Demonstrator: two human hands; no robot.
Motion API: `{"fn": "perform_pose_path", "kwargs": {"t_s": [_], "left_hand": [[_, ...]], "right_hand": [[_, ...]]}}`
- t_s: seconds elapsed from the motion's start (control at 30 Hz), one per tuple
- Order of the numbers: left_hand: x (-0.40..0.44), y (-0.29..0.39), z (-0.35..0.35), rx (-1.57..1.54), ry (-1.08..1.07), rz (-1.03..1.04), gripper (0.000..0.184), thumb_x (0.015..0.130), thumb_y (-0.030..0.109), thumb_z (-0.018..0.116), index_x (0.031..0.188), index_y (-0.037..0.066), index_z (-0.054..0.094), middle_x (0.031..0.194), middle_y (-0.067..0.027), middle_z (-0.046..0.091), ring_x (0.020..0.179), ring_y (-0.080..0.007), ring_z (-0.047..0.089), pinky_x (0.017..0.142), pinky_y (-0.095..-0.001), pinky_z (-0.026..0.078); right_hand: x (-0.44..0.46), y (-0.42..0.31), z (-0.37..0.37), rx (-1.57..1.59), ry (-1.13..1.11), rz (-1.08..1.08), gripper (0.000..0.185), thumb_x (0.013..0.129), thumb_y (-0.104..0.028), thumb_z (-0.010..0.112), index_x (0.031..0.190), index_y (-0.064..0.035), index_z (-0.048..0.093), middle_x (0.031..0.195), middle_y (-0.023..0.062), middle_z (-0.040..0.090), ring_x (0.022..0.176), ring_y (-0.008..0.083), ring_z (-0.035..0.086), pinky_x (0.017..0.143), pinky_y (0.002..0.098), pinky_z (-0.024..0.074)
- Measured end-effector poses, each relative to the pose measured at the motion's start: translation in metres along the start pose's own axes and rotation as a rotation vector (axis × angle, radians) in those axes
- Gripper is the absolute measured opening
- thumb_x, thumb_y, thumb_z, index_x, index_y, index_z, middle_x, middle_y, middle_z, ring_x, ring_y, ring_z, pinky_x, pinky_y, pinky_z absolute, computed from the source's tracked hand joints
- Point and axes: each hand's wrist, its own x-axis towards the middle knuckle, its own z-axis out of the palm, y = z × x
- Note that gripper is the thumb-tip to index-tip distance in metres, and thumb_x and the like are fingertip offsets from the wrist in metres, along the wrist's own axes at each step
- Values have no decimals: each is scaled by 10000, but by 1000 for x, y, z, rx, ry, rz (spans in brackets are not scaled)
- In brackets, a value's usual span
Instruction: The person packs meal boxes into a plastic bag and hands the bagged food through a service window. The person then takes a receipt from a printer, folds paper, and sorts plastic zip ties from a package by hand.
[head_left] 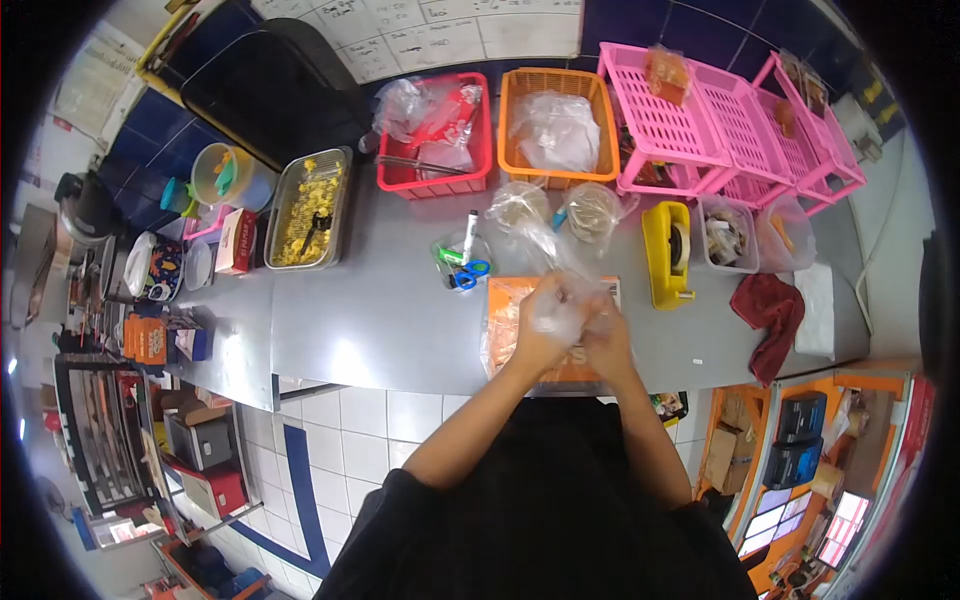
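Observation:
My left hand [540,332] and my right hand [608,342] are close together over the front of the steel table, fingers closed on a crumpled clear plastic bag [562,312]. Under them lies a flat orange packet [503,298] in clear wrapping. Beyond it rest two clear bags, the left bag [520,205] and the right bag [594,212], with pale contents I cannot make out. Left of the packet, a small clear container [447,247] holds blue-handled scissors [468,274] and a white marker [471,232].
Along the back stand a tray of yellow food [343,215], a red basket [435,183], an orange basket [560,178] and pink racks [665,125]. A yellow tape dispenser [660,255] and a dark red cloth [765,315] are to the right.

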Motion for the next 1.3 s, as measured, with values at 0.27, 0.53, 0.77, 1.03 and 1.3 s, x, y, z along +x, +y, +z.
{"fn": "perform_pose_path", "kwargs": {"t_s": [0.27,0.53,0.77,1.03,1.3], "left_hand": [[-10,-5,-2,811,-165,483,792,780,419,744,1408,37,450,1387,-208,484,1354,-352,370,1185,-502,153],[-14,-22,-5,-220,-334,-432,509,968,347,563,1352,15,532,1245,-133,611,1115,-200,587,959,-354,467],[-6,-9,21,-475,99,-668,442,967,327,570,1242,-18,595,1144,-140,655,1019,-262,620,857,-399,495],[-59,13,30,432,171,157,371,919,181,606,1243,4,564,1291,-217,558,1275,-386,502,1056,-451,405],[-140,-22,-134,-193,-664,-685,250,968,144,591,1160,-4,652,1088,-127,684,1003,-180,667,896,-315,519]], "right_hand": [[11,-53,-4,-162,-188,-138,737,819,-81,693,1467,-39,344,1501,184,361,1450,341,275,1171,487,239],[-6,-48,-28,-361,-239,61,1101,723,-602,763,1512,-19,261,1546,255,279,1476,400,196,1177,601,41],[-6,-40,43,-1095,-141,-64,1050,688,-630,719,1418,56,405,1475,305,381,1427,429,287,1143,680,40],[-14,47,54,-800,253,-190,519,858,-351,652,1302,-90,591,1461,134,467,1399,335,369,1171,625,109],[-2,-6,13,-174,402,344,558,1042,-505,350,1235,-53,614,1141,63,676,1110,246,585,994,383,418]]}}
